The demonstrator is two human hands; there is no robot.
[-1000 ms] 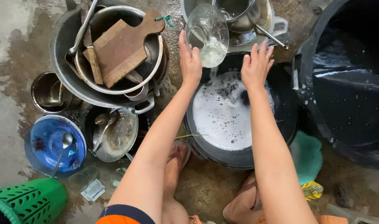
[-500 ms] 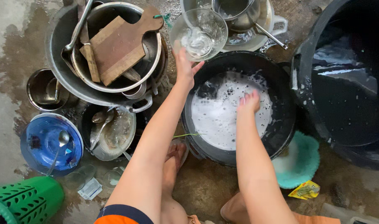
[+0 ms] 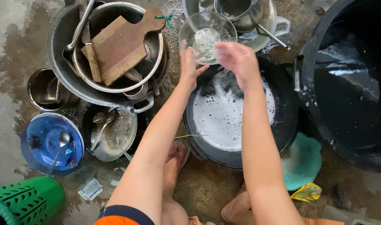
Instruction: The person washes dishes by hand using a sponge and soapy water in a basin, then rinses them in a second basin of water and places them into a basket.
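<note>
My left hand (image 3: 189, 66) grips a clear glass bowl (image 3: 205, 35) by its near rim, mouth turned toward me, above the far edge of a black basin (image 3: 288, 121) full of foamy water. Suds cling inside the bowl. My right hand (image 3: 236, 58) is raised out of the water, fingers curled at the bowl's right rim; whether it holds anything is hidden by blur. Both forearms reach forward over the basin.
Left are stacked metal pots (image 3: 59, 46) holding a wooden cutting board (image 3: 119, 43) and ladle, a small steel cup (image 3: 46, 89), a blue bowl (image 3: 48, 143) with spoon, a dish (image 3: 115, 133) with spoons. A large black tub (image 3: 349, 87) stands right; green basket (image 3: 30, 202) lower left.
The left hand turned the glass bowl from tipped and pouring to facing me. The right hand dipped into the foamy water, then rose to the bowl's rim.
</note>
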